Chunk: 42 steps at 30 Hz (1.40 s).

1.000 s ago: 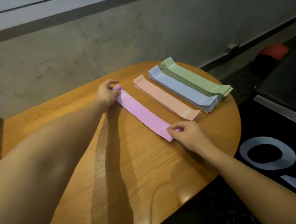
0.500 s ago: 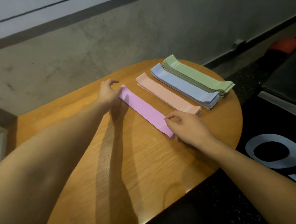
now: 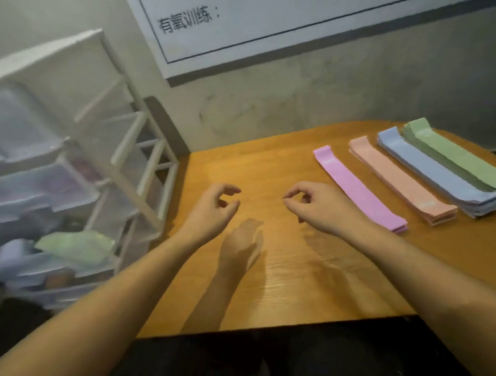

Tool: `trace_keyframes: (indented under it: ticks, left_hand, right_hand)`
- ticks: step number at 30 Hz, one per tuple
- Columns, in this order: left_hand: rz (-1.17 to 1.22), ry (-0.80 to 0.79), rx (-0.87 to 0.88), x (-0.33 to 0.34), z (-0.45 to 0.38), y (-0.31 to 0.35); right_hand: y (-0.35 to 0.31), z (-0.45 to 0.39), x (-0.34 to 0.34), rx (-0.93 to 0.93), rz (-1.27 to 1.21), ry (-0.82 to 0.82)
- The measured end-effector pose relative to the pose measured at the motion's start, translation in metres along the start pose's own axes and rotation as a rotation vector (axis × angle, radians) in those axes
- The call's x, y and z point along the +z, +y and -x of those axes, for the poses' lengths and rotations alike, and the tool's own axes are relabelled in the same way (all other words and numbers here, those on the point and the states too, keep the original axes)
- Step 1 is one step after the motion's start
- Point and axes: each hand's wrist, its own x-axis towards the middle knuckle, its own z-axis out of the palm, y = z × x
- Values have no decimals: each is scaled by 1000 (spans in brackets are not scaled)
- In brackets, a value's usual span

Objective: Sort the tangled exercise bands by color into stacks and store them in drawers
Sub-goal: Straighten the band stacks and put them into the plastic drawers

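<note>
Having let go of the purple stack (image 3: 360, 189), both hands, left (image 3: 213, 210), right (image 3: 314, 204), loosely curled, empty.

Four band stacks (image 3: 360, 189), two hands (image 3: 210, 210), one drawer unit (image 3: 51, 170).

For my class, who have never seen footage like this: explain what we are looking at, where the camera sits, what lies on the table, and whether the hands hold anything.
There is no machine here. A person wears a camera on the head, so the one view looks forward and down at their own arms. The left hand and right hand hover over the wooden table, fingers loosely curled, holding nothing. On the table lie four sorted piles of exercise bands: pink stack, peach stack, blue stack, green stack. On the left stands a white drawer unit.
</note>
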Motion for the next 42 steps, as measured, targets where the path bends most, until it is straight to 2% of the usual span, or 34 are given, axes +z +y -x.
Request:
trace_keyframes:
  ticks: [6,12,18,27,29,35,38,42]
  left_hand:
    - [-97,102,-35,-63,75,-44]
    - [-64,271,-24,-128,118,-78]
    - [27,400,27,-182,145,-103]
    - [-68,481,-86,-243,153,-163]
    - [-141,453,-95,-252,152,-173]
    - [-306,201,-190,-264,131,-179]
    - [-359,67,-237,-268,116,-179]
    - [-397,-78,-348,-273,102,-190]
  right_hand:
    - [-77,-5,55,-151,30,-161]
    - [-146,4,99,-247,69,-254]
    - [-198,-1,127,-339,100,-262]
    - [-250,-23,159,-478,98,-261]
    - [-264,-27,166,-525,109,-282]
    - [-307,-37,202,-644,285,-394]
    - [-319,-50,224,-638,461,-490]
    - [-325,-67,249,-592,625,-535]
